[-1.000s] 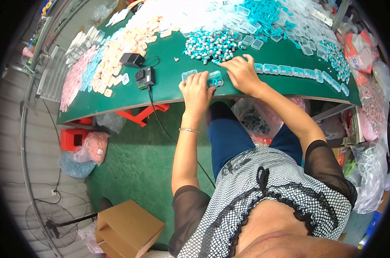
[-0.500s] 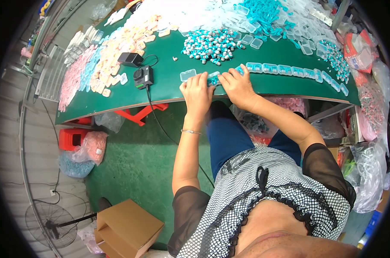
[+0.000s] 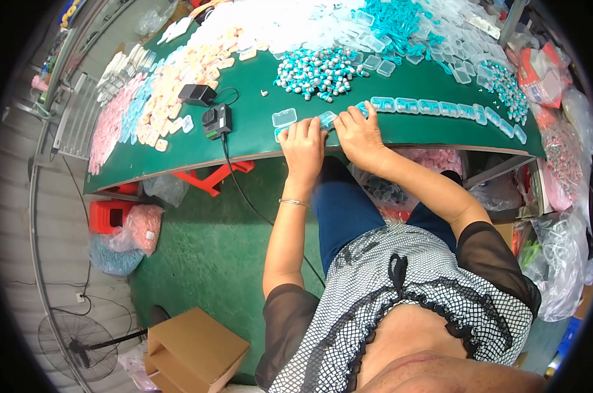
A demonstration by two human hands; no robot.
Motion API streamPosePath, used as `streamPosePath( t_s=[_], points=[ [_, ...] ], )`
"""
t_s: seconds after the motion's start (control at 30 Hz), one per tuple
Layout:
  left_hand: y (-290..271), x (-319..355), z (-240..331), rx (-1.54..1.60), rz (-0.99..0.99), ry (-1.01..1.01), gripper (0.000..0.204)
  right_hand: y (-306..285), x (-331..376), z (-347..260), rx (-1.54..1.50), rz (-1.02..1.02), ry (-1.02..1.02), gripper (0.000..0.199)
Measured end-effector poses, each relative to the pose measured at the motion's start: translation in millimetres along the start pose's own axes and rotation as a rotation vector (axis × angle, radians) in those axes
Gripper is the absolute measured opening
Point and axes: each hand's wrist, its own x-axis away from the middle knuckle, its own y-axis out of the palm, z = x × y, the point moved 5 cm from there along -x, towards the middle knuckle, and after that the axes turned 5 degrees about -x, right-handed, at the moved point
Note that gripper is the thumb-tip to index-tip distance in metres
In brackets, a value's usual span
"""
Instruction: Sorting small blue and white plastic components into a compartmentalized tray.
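Both hands have slid left along the green table (image 3: 244,141); left hand (image 3: 303,145) and right hand (image 3: 359,134) apparently pinch small teal-filled clear boxes (image 3: 327,119), steadying them.

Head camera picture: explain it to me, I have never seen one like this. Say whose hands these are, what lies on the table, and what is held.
There is no machine here. A person wears a wide camera on the head, looking down, so straight edges bend and the forearms enter from below. Both hands rest at the near edge of a green table. The left hand and the right hand press on a small clear case; whether either has a closed grip cannot be told. A row of cases runs right from there. Behind lies a pile of teal and white pieces, pink pieces to the left, and two black devices.
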Motion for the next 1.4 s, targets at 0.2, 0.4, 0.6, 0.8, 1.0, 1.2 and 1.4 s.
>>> streamPosePath(
  t_s=[0.2,0.4,0.6,0.8,1.0,1.2,1.4],
  points=[
    [4.2,-1.0,5.0,-0.028,0.009,-0.007,0.030,-3.0,4.1,1.1,-0.009,0.005,0.085,0.025],
    [2.7,-3.9,5.2,-0.019,0.015,0.008,0.027,-16.0,1.8,10.3,-0.105,0.070,0.088,0.024],
    [1.7,-7.2,-0.9,0.053,0.007,0.024,0.024,-20.5,-16.8,25.7,-0.282,0.007,0.062,0.028],
    [-6.4,-13.7,3.4,0.098,0.028,0.073,0.023,11.0,-16.0,36.0,-0.481,0.048,-0.148,0.028],
    [3.1,-10.0,1.1,0.180,0.008,0.066,0.021,4.9,-18.0,37.4,-0.449,-0.011,-0.211,0.027],
    [-12.4,-9.0,4.9,0.130,0.019,0.029,0.041,-6.6,-20.2,42.3,-0.287,-0.026,-0.239,0.027],
    [-26.5,14.9,-78.8,0.103,-0.123,-0.242,0.060,-17.4,-36.9,51.6,-0.417,-0.163,-0.187,0.034]
  ],
)
